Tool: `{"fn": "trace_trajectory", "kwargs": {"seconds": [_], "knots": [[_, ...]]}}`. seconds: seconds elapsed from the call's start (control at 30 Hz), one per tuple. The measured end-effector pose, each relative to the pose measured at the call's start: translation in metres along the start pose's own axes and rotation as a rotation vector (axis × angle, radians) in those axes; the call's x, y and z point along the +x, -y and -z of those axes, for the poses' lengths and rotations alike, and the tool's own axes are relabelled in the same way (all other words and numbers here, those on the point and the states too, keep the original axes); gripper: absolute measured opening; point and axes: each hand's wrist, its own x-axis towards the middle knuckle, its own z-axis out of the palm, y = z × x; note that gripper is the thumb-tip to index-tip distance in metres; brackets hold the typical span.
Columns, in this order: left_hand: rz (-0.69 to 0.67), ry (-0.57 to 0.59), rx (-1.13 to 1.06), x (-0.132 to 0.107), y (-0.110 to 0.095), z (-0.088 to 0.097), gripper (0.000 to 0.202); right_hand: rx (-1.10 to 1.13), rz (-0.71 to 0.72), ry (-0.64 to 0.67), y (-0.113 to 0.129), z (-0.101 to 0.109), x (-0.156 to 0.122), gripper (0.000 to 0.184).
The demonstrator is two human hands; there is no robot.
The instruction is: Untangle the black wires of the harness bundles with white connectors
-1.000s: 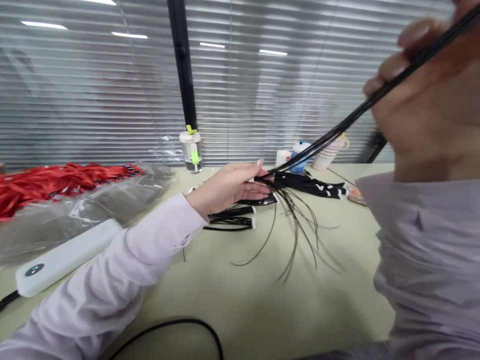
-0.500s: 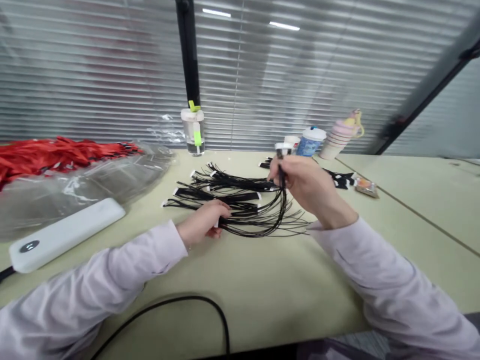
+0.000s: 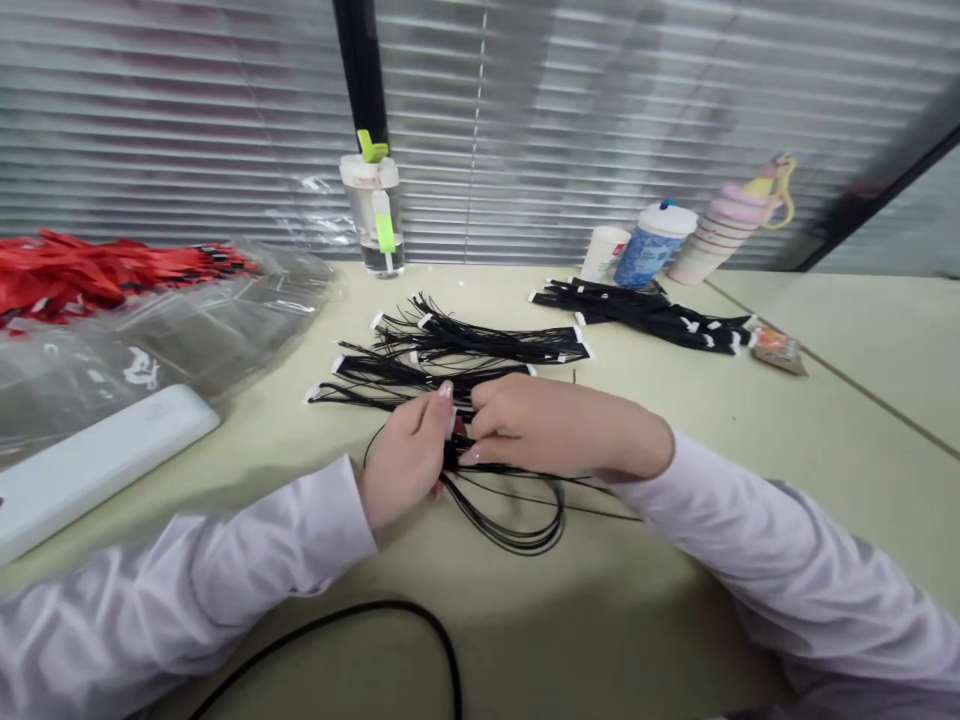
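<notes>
My left hand (image 3: 407, 462) and my right hand (image 3: 559, 429) meet low on the table, both pinching a bundle of thin black wires (image 3: 504, 510). The fingertips hide the bundle's gathered part, and its long strands hang toward me in a loop. Further black wire bundles with white connector ends lie just beyond my hands, one (image 3: 480, 343) and another (image 3: 409, 378) nearly touching my left fingertips. A third bundle (image 3: 645, 316) lies at the far right.
A clear plastic bag (image 3: 172, 340) with red lanyards (image 3: 97, 275) lies at left, beside a white power bank (image 3: 97, 470). A water bottle (image 3: 373, 220), paper cup (image 3: 604, 255), blue cup (image 3: 652, 245) and pink stacked cup (image 3: 731, 225) stand along the blinds. A black cable (image 3: 337, 640) crosses the near edge.
My right hand has come down from its raised position to sit beside my left hand. The wire bundle now lies lower on the table, with its loop hanging toward me.
</notes>
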Motion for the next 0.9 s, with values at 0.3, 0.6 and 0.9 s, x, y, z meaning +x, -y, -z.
{"fn": "trace_trajectory", "kwargs": {"seconds": [0.3, 0.6, 0.9], "knots": [[0.088, -0.049, -0.221, 0.007, 0.021, -0.001, 0.044, 0.078, -0.146, -0.294, -0.050, -0.001, -0.026, 0.021], [0.150, -0.122, -0.235, 0.009, 0.019, -0.002, 0.051, -0.530, -0.305, -0.353, -0.013, 0.001, -0.032, 0.028], [0.081, -0.112, -0.214, 0.005, 0.014, -0.002, 0.044, -0.024, -0.210, -0.039, -0.014, -0.002, -0.027, 0.030]]}}
